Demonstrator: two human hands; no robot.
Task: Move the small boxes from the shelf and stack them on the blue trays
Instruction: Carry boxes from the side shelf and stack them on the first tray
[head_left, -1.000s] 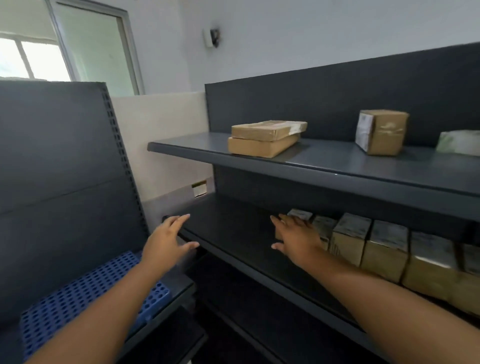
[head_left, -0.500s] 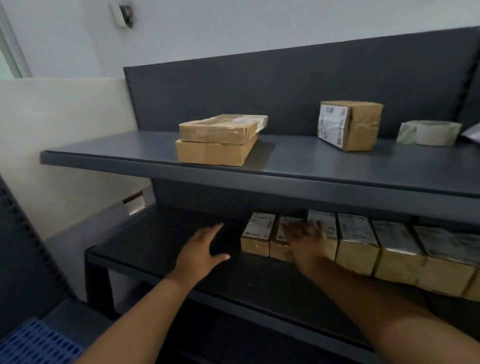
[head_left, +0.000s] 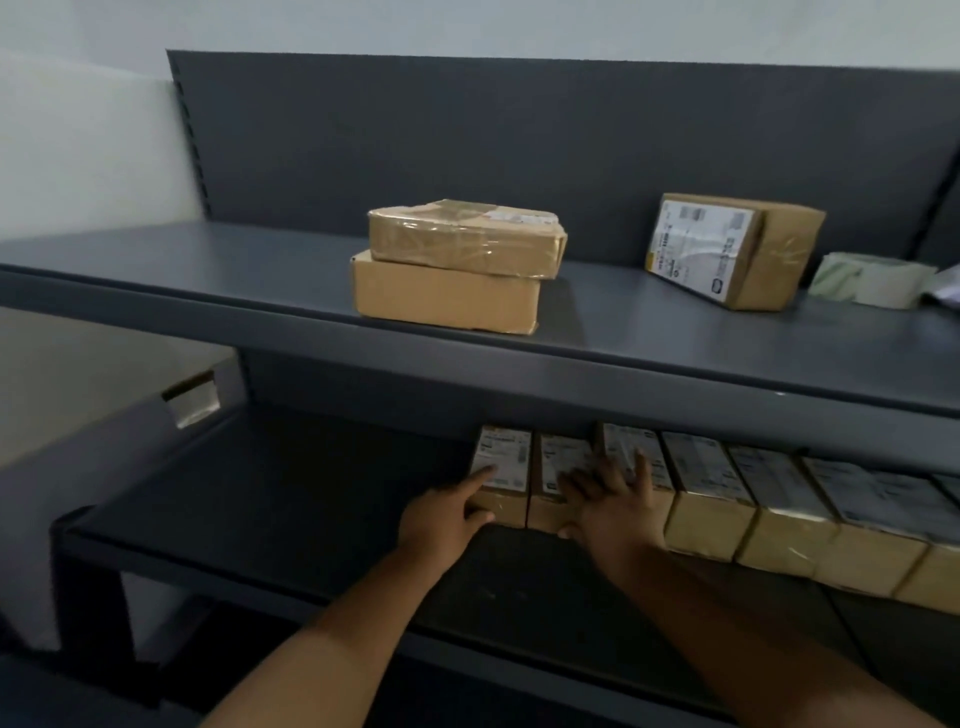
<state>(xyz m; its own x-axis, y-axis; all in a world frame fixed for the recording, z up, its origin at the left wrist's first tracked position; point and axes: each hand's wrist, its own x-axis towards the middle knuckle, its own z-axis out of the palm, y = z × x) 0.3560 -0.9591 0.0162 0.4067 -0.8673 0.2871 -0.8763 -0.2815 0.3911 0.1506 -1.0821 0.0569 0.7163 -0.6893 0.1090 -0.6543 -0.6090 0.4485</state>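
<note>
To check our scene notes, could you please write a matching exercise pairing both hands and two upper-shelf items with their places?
Things
1. left hand
2. right hand
3. taped flat box
4. tape roll

Places
A. lying on the plain brown box
B. far right of the upper shelf
C. touching the leftmost small box
D. spread flat over the next small boxes

Pairs: 1-C, 2-D, 3-A, 4-B

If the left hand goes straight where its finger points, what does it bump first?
The leftmost small box; the left hand touches it now, so it would probably push it deeper.
</note>
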